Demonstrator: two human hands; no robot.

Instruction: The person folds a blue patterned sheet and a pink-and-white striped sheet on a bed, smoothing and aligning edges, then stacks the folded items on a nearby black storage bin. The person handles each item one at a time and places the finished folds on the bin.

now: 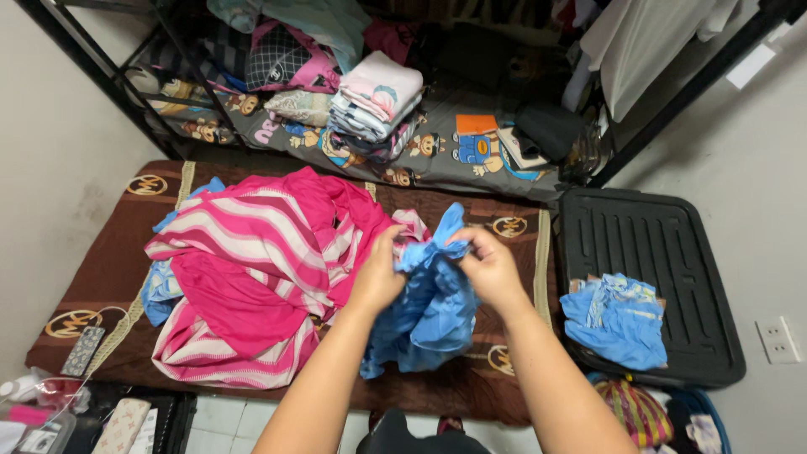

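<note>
Both my hands grip a crumpled blue garment that hangs bunched over the brown mat. My left hand pinches its upper left part, and my right hand holds the top right part, a point of cloth sticking up between them. Just left of my left hand lies a heap of pink and white striped cloth with bits of blue fabric under its left edge.
A folded light-blue garment rests on a black plastic lid or tray at the right. A stack of folded clothes and a cartoon-print sheet sit on the low black-framed shelf behind. A wall socket is far right. Small items lie bottom left.
</note>
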